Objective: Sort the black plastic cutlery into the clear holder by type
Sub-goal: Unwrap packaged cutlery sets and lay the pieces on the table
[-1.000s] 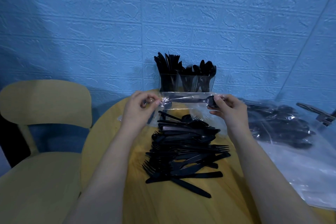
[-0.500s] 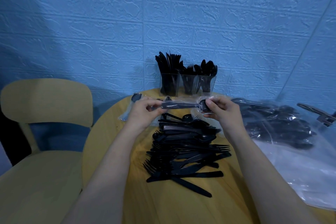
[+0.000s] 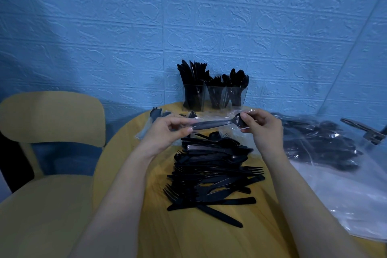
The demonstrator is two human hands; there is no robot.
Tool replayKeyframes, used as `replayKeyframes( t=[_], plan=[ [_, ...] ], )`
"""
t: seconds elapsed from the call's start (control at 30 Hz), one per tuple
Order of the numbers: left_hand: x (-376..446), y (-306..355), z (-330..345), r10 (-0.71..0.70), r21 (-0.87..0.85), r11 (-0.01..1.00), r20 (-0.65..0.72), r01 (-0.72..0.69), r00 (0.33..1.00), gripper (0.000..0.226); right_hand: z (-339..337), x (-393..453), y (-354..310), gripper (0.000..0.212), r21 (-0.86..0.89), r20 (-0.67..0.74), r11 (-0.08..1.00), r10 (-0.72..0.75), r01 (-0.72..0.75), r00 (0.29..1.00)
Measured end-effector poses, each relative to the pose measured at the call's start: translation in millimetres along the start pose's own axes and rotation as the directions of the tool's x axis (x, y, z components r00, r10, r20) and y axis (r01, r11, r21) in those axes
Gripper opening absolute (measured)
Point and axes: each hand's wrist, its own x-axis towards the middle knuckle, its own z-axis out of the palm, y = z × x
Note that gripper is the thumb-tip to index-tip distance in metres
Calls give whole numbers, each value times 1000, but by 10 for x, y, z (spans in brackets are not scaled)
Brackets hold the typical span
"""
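Both hands pinch one wrapped spoon (image 3: 215, 124): left hand (image 3: 165, 132) on its handle, right hand (image 3: 261, 126) on its bowl. It hangs above the loose pile (image 3: 213, 169), just short of the holder (image 3: 214, 96) at the surface's (image 3: 129, 144) far edge.

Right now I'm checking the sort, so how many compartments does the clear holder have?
3 in the clear holder, side by side: left with knives, middle with forks, right with spoons.

A black plastic spoon (image 3: 217, 124) in a thin clear wrapper lies level in the air, handle left, bowl right, pinched at both ends. Below it a heap of loose black plastic forks, knives and spoons (image 3: 213, 172) lies crisscrossed on the counter. Behind stands the clear three-compartment plastic holder (image 3: 214, 97): knives left, forks middle, spoons right, all upright.
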Motion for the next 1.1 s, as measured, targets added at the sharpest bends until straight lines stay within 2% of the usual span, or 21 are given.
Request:
replayKeyframes(
  t=[0.2,0.37,0.6,0.73,0.83,0.93,1.1],
  plan=[
    [-1,-16,-15,-6,-36,999,38,7,999,22,-2,6,2,15,-65,-26,997,-31,29,999],
    [21,-49,15,23,98,995,-5,-23,1000,16,-12,13,21,14,-92,-19,995,-37,35,999],
    [17,-67,56,-6,131,991,-44,12,999,9,14,-28,-11,20,-80,-13,996,-30,29,999],
    [34,-91,70,-6,216,976,-46,16,999,4,35,-46,-15,15,-77,35,997,-10,13,999],
    [40,-87,32,6,248,969,-108,21,994,4,-20,-39,-51,6,-71,67,997,10,-5,998],
    [37,-93,-34,-61,140,986,-196,89,979,10,-160,30,-54,9,25,-63,998,54,-52,997],
    [35,-122,-66,-189,-65,981,-173,180,967,10,-291,133,23,11,211,-348,976,126,-53,929]
  ],
)
